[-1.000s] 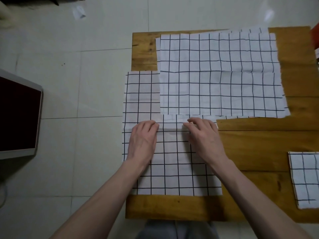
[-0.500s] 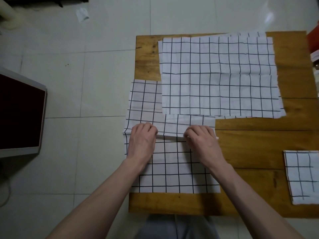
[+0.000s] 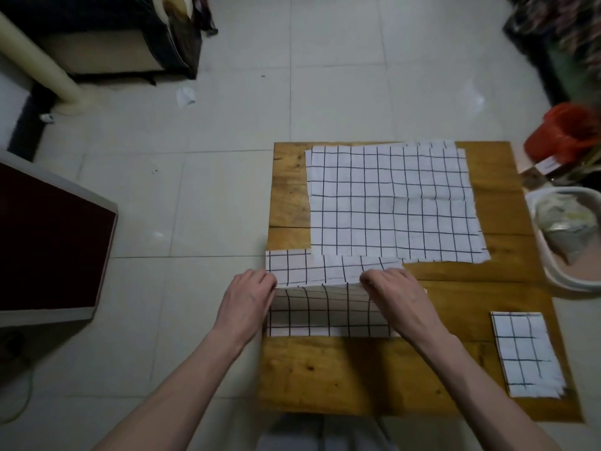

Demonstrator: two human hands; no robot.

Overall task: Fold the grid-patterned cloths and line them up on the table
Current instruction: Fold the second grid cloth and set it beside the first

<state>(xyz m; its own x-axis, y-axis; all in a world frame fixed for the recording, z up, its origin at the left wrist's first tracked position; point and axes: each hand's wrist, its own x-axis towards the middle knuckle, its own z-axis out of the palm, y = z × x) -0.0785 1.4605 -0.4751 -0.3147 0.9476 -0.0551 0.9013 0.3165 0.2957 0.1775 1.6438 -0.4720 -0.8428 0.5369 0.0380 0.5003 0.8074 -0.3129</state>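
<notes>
A white cloth with a black grid (image 3: 325, 307) lies at the near left of the wooden table (image 3: 351, 379). My left hand (image 3: 250, 297) and my right hand (image 3: 393, 291) each pinch its raised fold, lifted off the table. Its far flap (image 3: 312, 268) slopes down toward the back. Behind it a stack of spread grid cloths (image 3: 390, 203) covers the far half of the table. A small folded grid cloth (image 3: 523, 353) rests at the near right corner.
A white basin (image 3: 566, 236) with crumpled contents sits just right of the table, with an orange bucket (image 3: 566, 131) behind it. A dark-topped cabinet (image 3: 48, 245) stands at the left. The floor is pale tile with a scrap of paper (image 3: 185, 96).
Both hands have gone from resting flat on the cloth to pinching and lifting a fold across its middle. The head has tilted up, showing more of the room.
</notes>
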